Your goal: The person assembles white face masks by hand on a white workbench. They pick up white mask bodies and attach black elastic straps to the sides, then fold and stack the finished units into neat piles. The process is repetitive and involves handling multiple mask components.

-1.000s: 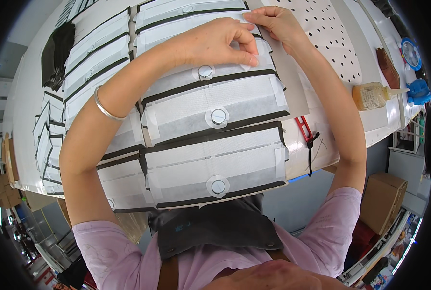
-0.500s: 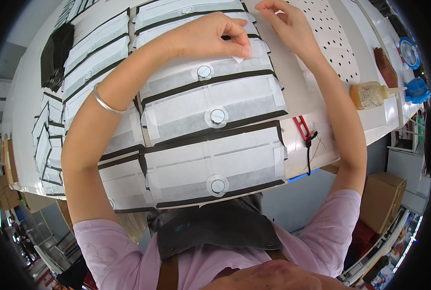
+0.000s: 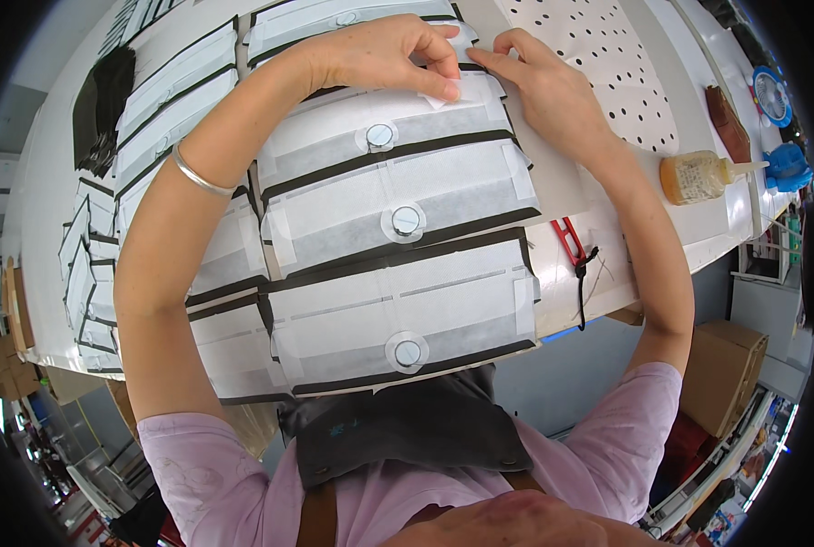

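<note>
My left hand (image 3: pixel 379 59) pinches a small white translucent patch (image 3: pixel 438 102) between thumb and forefinger, over the right end of a white panel with black borders. My right hand (image 3: pixel 557 100) lies just beyond that panel's right edge. Its forefinger reaches left to the edge and the other fingers are bent, with nothing visible in them. Nearer me lie more such panels, among them a middle panel (image 3: pixel 334 205) and the nearest panel (image 3: pixel 334 314). Each bears a round metal disc, such as this silver disc (image 3: pixel 408 353), on a clear round backing.
Left of these is another column of panels (image 3: pixel 179 91), with a black stack (image 3: pixel 103 109) beyond. To the right are a perforated board (image 3: pixel 621 91), a bottle of amber liquid (image 3: pixel 694 178), a red-handled tool (image 3: pixel 566 239), a brown block (image 3: pixel 728 123) and a blue fan (image 3: pixel 773 96).
My right hand has come down toward me, its forefinger now at the panel's edge. The left hand has shifted slightly left, still pinching the patch. The panels sit slightly further left in view.
</note>
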`<state>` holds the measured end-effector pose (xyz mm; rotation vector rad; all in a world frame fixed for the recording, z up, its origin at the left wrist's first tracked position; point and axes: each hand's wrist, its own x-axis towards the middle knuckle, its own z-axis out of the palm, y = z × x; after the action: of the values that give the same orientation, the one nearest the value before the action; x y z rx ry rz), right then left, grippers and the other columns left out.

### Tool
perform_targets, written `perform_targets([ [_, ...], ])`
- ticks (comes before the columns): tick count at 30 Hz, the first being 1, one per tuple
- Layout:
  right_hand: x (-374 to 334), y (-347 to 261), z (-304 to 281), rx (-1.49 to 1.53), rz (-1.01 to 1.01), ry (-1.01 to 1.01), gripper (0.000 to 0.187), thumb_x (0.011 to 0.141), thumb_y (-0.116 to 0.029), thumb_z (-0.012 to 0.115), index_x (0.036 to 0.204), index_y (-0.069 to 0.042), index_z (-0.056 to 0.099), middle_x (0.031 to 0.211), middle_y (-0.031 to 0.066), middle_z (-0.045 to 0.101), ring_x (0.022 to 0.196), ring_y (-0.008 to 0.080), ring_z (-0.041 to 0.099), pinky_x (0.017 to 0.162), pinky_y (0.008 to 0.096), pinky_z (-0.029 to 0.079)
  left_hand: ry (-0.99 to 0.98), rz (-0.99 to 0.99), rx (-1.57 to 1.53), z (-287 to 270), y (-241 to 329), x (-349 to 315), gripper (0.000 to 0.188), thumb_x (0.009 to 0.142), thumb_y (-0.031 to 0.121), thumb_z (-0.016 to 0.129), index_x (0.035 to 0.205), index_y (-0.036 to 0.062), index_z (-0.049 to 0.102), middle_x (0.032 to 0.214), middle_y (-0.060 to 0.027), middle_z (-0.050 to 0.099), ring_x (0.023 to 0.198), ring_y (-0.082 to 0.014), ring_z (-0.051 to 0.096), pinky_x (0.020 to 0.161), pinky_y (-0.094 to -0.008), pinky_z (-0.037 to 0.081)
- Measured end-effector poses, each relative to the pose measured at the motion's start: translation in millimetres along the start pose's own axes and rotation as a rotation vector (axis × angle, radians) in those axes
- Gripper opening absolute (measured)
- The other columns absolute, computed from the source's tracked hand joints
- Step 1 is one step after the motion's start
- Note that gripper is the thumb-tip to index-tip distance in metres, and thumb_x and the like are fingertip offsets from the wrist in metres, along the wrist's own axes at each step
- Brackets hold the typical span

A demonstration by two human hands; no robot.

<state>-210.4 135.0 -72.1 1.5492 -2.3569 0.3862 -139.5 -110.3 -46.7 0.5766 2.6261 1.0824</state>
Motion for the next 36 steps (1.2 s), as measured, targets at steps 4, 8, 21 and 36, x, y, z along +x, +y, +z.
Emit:
perform_targets([
  [4, -1.1, 0.1, 2.0, 0.004, 0.006, -0.008, 0.051, 0.081, 0.009, 0.053, 0.123, -0.015, 0.069, 0.114, 0.0001, 0.057, 0.092, 0.0214, 0.064, 0.075, 0.0361, 0.055, 0.028, 0.010, -0.029, 0.5, 2.2, -0.1, 0.026, 0.085, 0.033, 0.078, 0.090, 0.0079, 0.076, 0.098, -0.0057, 0.073, 0.148, -0.0263, 0.036, 0.118, -0.0523, 0.029],
  [8, 12.8, 12.3, -11.5, 0.312, 0.146, 0.118, 0.024, 0.089, -0.004, 0.061, 0.110, -0.010, 0.072, 0.100, -0.0012, 0.064, 0.084, 0.0142, 0.062, 0.070, 0.0296, 0.050, 0.150, -0.003, -0.076, 1.7, 11.4, -9.8, 0.017, 0.087, 0.026, 0.077, 0.083, 0.0102, 0.073, 0.107, -0.0055, 0.073, 0.150, -0.0256, 0.034, 0.120, -0.0526, 0.023],
  [21, 36.6, -2.2, -14.3, 1.129, 0.470, -0.159, 0.024, 0.090, -0.028, 0.075, 0.102, -0.008, 0.074, 0.090, -0.0010, 0.070, 0.081, 0.0040, 0.058, 0.063, 0.0208, 0.039, 0.473, 0.199, 0.245, 26.0, 17.3, -17.6, 0.015, 0.092, 0.020, 0.072, 0.089, 0.0056, 0.073, 0.103, -0.0047, 0.073, 0.142, -0.0292, 0.044, 0.117, -0.0455, 0.033],
  [36, 119.9, 64.0, 36.5, 0.846, 0.349, -0.140, 0.011, 0.091, -0.014, 0.074, 0.086, -0.004, 0.072, 0.072, 0.0003, 0.066, 0.062, 0.0059, 0.056, 0.055, 0.0231, 0.045, 0.492, 0.158, 0.541, -1.3, -33.8, -7.8, 0.040, 0.109, 0.029, 0.040, 0.128, -0.0021, 0.056, 0.137, -0.0192, 0.058, 0.134, -0.0348, 0.049, 0.112, -0.0427, 0.039],
])
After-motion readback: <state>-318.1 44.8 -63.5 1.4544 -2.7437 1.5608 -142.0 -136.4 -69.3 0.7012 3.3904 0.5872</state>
